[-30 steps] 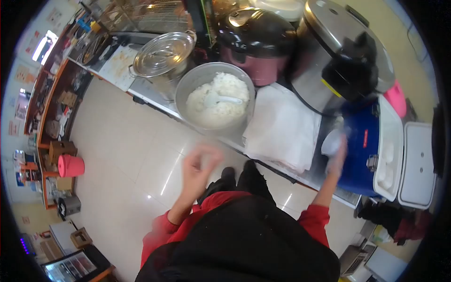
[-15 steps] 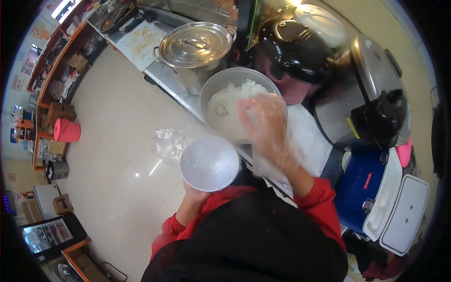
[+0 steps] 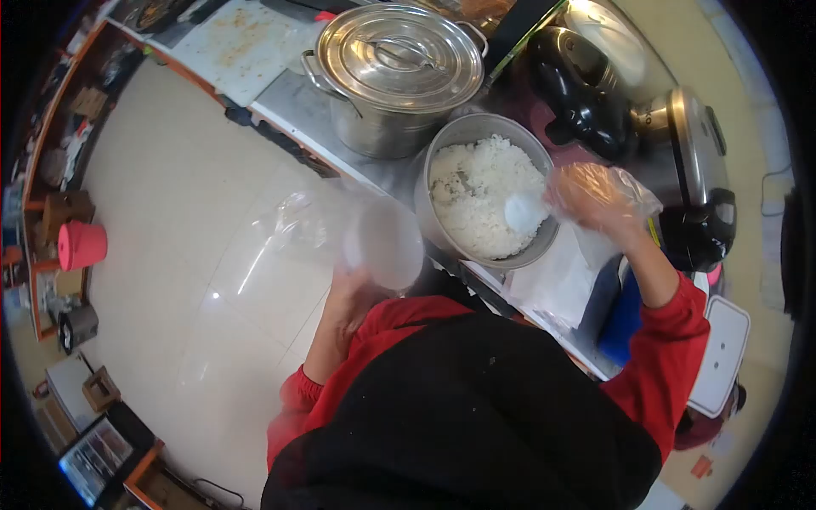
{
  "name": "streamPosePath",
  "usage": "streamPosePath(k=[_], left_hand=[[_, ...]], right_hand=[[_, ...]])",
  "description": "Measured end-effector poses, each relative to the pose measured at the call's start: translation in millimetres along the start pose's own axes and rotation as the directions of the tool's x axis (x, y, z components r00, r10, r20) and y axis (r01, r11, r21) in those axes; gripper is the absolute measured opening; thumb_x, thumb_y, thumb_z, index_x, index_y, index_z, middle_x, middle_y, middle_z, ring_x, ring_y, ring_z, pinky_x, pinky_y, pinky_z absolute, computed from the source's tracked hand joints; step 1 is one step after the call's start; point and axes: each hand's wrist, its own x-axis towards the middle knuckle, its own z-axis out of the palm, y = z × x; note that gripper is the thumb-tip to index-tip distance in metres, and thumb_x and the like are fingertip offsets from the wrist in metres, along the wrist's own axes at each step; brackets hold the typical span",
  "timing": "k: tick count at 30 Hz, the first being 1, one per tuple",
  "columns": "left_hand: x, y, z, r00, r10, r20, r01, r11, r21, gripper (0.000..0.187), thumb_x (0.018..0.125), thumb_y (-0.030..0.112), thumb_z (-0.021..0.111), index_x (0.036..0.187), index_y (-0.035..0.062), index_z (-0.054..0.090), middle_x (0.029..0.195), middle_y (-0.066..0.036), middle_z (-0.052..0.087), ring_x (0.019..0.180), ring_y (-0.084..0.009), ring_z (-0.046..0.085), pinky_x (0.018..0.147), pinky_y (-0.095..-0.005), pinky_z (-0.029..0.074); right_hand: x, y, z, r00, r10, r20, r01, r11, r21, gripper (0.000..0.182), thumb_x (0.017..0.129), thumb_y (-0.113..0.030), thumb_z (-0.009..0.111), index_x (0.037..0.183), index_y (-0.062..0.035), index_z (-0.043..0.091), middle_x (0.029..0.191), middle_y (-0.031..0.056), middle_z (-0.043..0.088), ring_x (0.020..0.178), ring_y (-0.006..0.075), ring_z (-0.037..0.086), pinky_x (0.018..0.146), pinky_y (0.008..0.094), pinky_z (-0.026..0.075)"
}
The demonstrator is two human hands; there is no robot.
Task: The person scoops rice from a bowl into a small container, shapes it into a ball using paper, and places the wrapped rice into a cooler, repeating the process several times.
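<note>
The left hand point(image 3: 357, 293) grasps a pale bowl point(image 3: 384, 245) from below and the side, close in front of the red sleeves point(image 3: 659, 353) and black apron point(image 3: 459, 416); the bowl is blurred, and what it contains I cannot tell. Clear plastic point(image 3: 297, 217) spreads out from the bowl's left side over the floor point(image 3: 187, 212), too smeared to tell whether it touches the bowl. The right hand point(image 3: 595, 200), in a clear plastic glove, is closed around the handle end of a white scoop point(image 3: 524, 212), whose broad end lies against the rice point(image 3: 484, 191) near the right side of the open rice pot point(image 3: 427, 208). The rice pot stands on the counter point(image 3: 314, 146), beyond the bowl. Just to its right, white sheets point(image 3: 552, 285) lie on the counter near the edge, with a blue cooler point(image 3: 625, 319) past them, partly hidden by the right arm. To the rice pot's left and slightly farther off is a steel pot with its lid point(image 3: 399, 59) on. Behind the rice pot sits a dark cooker point(image 3: 582, 89), with a steel cooker point(image 3: 688, 144) to its right. A stained white board point(image 3: 242, 47) lies farther along the counter. Far across the floor, a pink bucket point(image 3: 82, 245) stands by the shelves point(image 3: 47, 187).
</note>
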Motion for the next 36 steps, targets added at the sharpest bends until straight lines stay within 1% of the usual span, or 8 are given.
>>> streamPosePath(k=[4, 7, 10, 13, 19, 25, 34, 36], left_hand=[[37.0, -2.3, -2.5, 0.996, -0.087, 0.017, 0.088, 0.996, -0.031, 0.070, 0.074, 0.000, 0.058, 0.134, 0.0065, 0.023, 0.126, -0.012, 0.037, 0.115, -0.0239, 0.040, 0.093, -0.0357, 0.038], [52.6, -0.5, -3.3, 0.978, -0.207, -0.013, 0.207, 0.974, 0.094, 0.087, 0.067, 0.026, 0.070, 0.135, 0.0087, 0.019, 0.128, -0.011, 0.035, 0.120, -0.0257, 0.035, 0.099, -0.0410, 0.032], [58.3, 0.2, -5.3, 0.973, -0.230, -0.011, 0.230, 0.964, 0.137, 0.086, 0.068, 0.030, 0.069, 0.135, 0.0089, 0.018, 0.127, -0.011, 0.035, 0.120, -0.0257, 0.036, 0.098, -0.0409, 0.034], [59.0, 7.9, -4.2, 0.968, -0.245, 0.050, 0.237, 0.962, 0.138, 0.087, 0.068, 0.036, 0.068, 0.135, 0.0088, 0.018, 0.127, -0.011, 0.036, 0.119, -0.0257, 0.037, 0.097, -0.0409, 0.035], [63.5, 13.4, -9.5, 0.948, -0.319, -0.012, 0.316, 0.935, 0.160, 0.089, 0.068, 0.039, 0.068, 0.135, 0.0092, 0.019, 0.127, -0.012, 0.036, 0.118, -0.0256, 0.040, 0.096, -0.0402, 0.037], [64.1, 17.6, -5.1, 0.942, -0.336, -0.003, 0.332, 0.930, 0.156, 0.087, 0.070, 0.040, 0.066, 0.135, 0.0094, 0.017, 0.128, -0.012, 0.035, 0.119, -0.0268, 0.039, 0.098, -0.0422, 0.036], [61.7, 13.1, -3.0, 0.961, -0.271, -0.049, 0.275, 0.934, 0.230, 0.085, 0.071, 0.039, 0.063, 0.136, 0.0115, 0.016, 0.121, -0.013, 0.041, 0.099, -0.0243, 0.051, 0.057, -0.0330, 0.050], [62.0, 15.0, -4.0, 0.960, -0.276, -0.054, 0.280, 0.920, 0.276, 0.084, 0.071, 0.038, 0.063, 0.136, 0.0118, 0.016, 0.121, -0.013, 0.041, 0.102, -0.0249, 0.050, 0.060, -0.0350, 0.051]], right_hand=[[2.3, -80.2, 10.2, 0.998, 0.064, -0.016, -0.065, 0.921, -0.384, 0.013, 0.076, -0.018, 0.054, 0.077, -0.0052, 0.055, 0.070, 0.0140, 0.057, 0.072, 0.0285, 0.057, 0.062, 0.0396, 0.043], [29.5, -106.5, 33.5, 0.892, 0.430, 0.137, -0.384, 0.882, -0.272, 0.021, 0.079, -0.022, 0.052, 0.068, -0.0051, 0.058, 0.064, 0.0168, 0.057, 0.064, 0.0315, 0.058, 0.057, 0.0427, 0.043], [29.7, -106.6, 56.8, 0.961, 0.276, -0.036, -0.278, 0.954, -0.109, 0.017, 0.071, -0.015, 0.053, 0.061, -0.0027, 0.059, 0.060, 0.0178, 0.057, 0.059, 0.0341, 0.058, 0.057, 0.0431, 0.045], [44.6, -115.2, 63.2, 0.887, 0.461, 0.025, -0.459, 0.886, -0.060, 0.030, 0.080, -0.026, 0.050, 0.061, -0.0041, 0.060, 0.059, 0.0174, 0.058, 0.057, 0.0342, 0.058, 0.056, 0.0440, 0.045], [51.0, -105.6, 73.8, 0.909, 0.400, 0.116, -0.408, 0.912, 0.049, 0.047, 0.088, -0.040, 0.041, 0.065, -0.0040, 0.061, 0.058, 0.0173, 0.056, 0.058, 0.0353, 0.057, 0.058, 0.0444, 0.045], [51.7, -96.9, 82.9, 0.898, 0.420, 0.132, -0.439, 0.881, 0.178, 0.041, 0.088, -0.040, 0.041, 0.079, -0.0071, 0.063, 0.068, 0.0181, 0.059, 0.068, 0.0353, 0.057, 0.066, 0.0455, 0.043], [53.1, -99.6, 67.2, 0.863, 0.431, 0.265, -0.503, 0.780, 0.372, 0.038, 0.086, -0.039, 0.043, 0.086, -0.0061, 0.062, 0.072, 0.0192, 0.058, 0.072, 0.0363, 0.056, 0.068, 0.0432, 0.042], [53.6, -97.7, 64.5, 0.868, 0.413, 0.274, -0.493, 0.777, 0.392, 0.036, 0.086, -0.037, 0.043, 0.089, -0.0049, 0.061, 0.074, 0.0194, 0.058, 0.073, 0.0361, 0.056, 0.069, 0.0428, 0.042]])
